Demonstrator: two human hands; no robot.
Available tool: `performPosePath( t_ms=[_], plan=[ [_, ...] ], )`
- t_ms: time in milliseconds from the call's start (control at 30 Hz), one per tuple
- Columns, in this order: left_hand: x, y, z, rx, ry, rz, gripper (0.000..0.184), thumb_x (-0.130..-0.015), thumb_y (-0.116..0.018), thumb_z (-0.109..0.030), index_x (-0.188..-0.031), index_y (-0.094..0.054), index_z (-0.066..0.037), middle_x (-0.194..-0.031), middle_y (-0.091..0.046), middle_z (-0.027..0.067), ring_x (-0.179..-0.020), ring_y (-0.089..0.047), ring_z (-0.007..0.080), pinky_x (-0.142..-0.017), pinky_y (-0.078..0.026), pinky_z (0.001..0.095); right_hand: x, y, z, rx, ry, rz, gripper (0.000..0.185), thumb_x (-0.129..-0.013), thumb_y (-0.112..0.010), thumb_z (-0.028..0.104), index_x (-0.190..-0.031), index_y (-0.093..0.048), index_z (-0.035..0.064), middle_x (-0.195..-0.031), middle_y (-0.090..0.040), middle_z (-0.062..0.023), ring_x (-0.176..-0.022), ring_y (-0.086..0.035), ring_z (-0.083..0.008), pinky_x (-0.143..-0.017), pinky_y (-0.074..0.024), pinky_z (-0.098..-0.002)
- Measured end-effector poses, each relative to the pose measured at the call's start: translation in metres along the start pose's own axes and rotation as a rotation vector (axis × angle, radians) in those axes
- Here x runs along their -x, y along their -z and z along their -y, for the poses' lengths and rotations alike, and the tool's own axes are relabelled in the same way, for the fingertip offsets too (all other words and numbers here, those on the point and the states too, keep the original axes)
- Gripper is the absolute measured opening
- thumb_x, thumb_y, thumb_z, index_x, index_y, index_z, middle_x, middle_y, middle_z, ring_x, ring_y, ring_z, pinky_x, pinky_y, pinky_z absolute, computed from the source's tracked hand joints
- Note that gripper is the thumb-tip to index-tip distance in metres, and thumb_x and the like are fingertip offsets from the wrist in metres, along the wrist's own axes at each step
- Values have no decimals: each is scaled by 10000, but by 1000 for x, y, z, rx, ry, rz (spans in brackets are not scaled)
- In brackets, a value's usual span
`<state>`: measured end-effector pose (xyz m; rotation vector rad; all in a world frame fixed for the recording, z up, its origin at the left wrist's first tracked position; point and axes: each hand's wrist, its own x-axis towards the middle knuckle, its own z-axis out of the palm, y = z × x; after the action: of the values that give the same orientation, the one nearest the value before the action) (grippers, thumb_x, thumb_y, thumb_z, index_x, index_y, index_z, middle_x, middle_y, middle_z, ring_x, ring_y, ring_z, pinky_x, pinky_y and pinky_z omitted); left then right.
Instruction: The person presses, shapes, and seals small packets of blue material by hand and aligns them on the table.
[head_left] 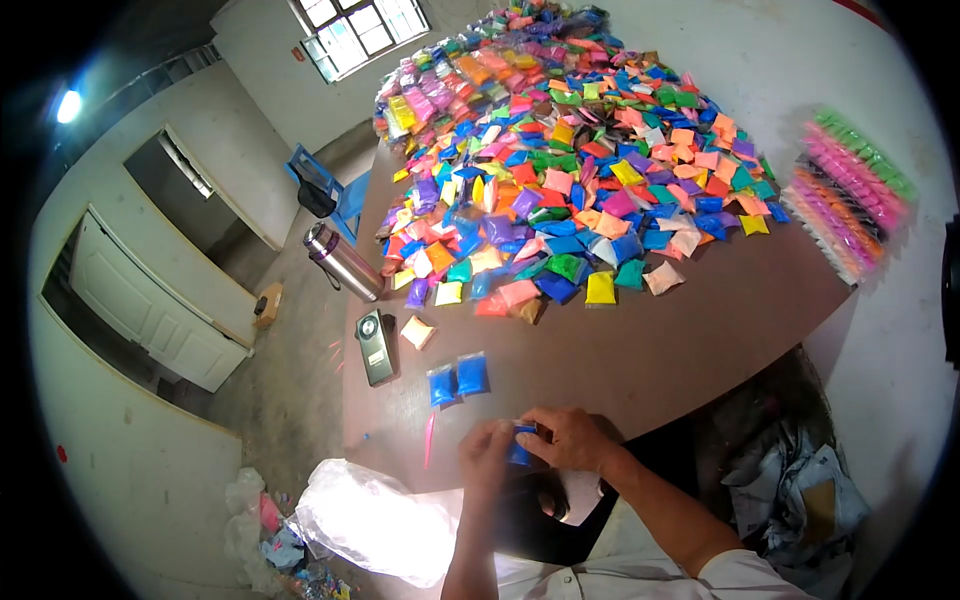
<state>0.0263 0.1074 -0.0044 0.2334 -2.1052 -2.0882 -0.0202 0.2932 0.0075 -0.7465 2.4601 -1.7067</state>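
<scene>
A small blue packet (520, 446) is held at the table's near edge. My right hand (568, 438) is closed on it, its fingers curled over the top and right side. My left hand (485, 450), slightly blurred, pinches the packet's left edge. Just beyond my hands lie two more blue packets, the left one (441, 385) and the right one (472, 373), side by side and flat. A thin pink plastic tool (429, 440) rests on the table left of my left hand. Its exact kind is unclear.
A large heap of colourful packets (560, 190) covers the far part of the brown table (600, 350). On the left stand a steel thermos (345, 262) and a dark boxy device (375, 347), near a pale packet (417, 332). A white plastic bag (370, 515) hangs by the near-left edge.
</scene>
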Motion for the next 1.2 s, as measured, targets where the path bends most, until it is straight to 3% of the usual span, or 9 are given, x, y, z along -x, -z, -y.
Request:
performPosePath(
  t_ms=[67, 133, 367, 400, 467, 533, 600, 667, 1200],
  plan=[
    [0, 0, 0, 33, 11, 2, 151, -1025, -720, -144, -1059, -756, -2, -997, -752, 33, -928, -666, 103, -859, -540, 274, 1, -2, -1, -72, -36, -24, 247, -915, -747, 258, -1088, -726, 83, -888, -722, -179, -818, -721, -392, -751, -571, -467],
    [-1, -3, 3, -13, 8, -8, 154, -1049, -712, -165, -1013, -746, -19, -907, -698, -33, -821, -573, 32, -733, -454, 212, 2, -7, -12, -93, -49, -37, 231, -920, -743, 240, -1083, -731, 77, -902, -728, -183, -832, -723, -394, -759, -572, -459],
    [1, -4, 5, -274, 12, 56, 230, -1048, -716, -221, -1075, -761, 3, -903, -694, -37, -824, -581, 44, -735, -464, 226, 2, -7, -17, -175, -11, -125, 158, -946, -720, 154, -1044, -744, 32, -959, -742, -204, -889, -731, -399, -787, -576, -422],
    [1, -3, 4, -275, 22, 60, 270, -1047, -690, -243, -1121, -759, 8, -960, -732, 30, -883, -631, 99, -799, -507, 289, 2, -7, -15, -172, -13, -125, 158, -946, -720, 154, -1044, -744, 32, -959, -742, -204, -889, -731, -399, -787, -576, -422],
    [3, -5, 1, -271, 33, 65, 316, -1047, -665, -264, -1166, -757, 13, -1017, -769, 97, -941, -680, 153, -864, -550, 352, 1, -7, -11, -159, -54, -106, 184, -945, -730, 179, -1065, -742, 40, -940, -737, -204, -867, -732, -381, -778, -574, -421],
    [4, -11, -7, -117, -33, -2, 234, -1068, -694, -218, -1006, -755, -1, -863, -660, -61, -793, -536, 27, -693, -421, 214, -2, -5, -3, -138, -89, -76, 198, -942, -735, 184, -1081, -739, 43, -928, -735, -200, -855, -733, -366, -774, -573, -416],
    [5, -13, -7, -93, -25, -8, 235, -1070, -692, -217, -996, -753, -2, -857, -656, -65, -788, -530, 24, -687, -411, 212, -1, -4, -3, -120, -127, -46, 213, -939, -741, 189, -1097, -735, 46, -915, -732, -197, -843, -735, -351, -771, -573, -411],
    [6, -15, -10, -70, -15, -11, 238, -1073, -690, -215, -986, -751, -2, -851, -652, -69, -784, -524, 21, -681, -402, 209, 0, -5, -10, -63, -89, 3, 245, -989, -742, 193, -1179, -720, 40, -892, -730, -127, -792, -702, -199, -752, -566, -338],
    [5, -10, 1, -184, -8, 10, 257, -1056, -697, -248, -1030, -747, 3, -857, -666, -36, -800, -556, 56, -690, -449, 244, -2, -3, -3, -156, -177, -56, 224, -1000, -731, 141, -1201, -733, 42, -989, -749, -47, -828, -659, -113, -746, -561, -300]
  ],
)
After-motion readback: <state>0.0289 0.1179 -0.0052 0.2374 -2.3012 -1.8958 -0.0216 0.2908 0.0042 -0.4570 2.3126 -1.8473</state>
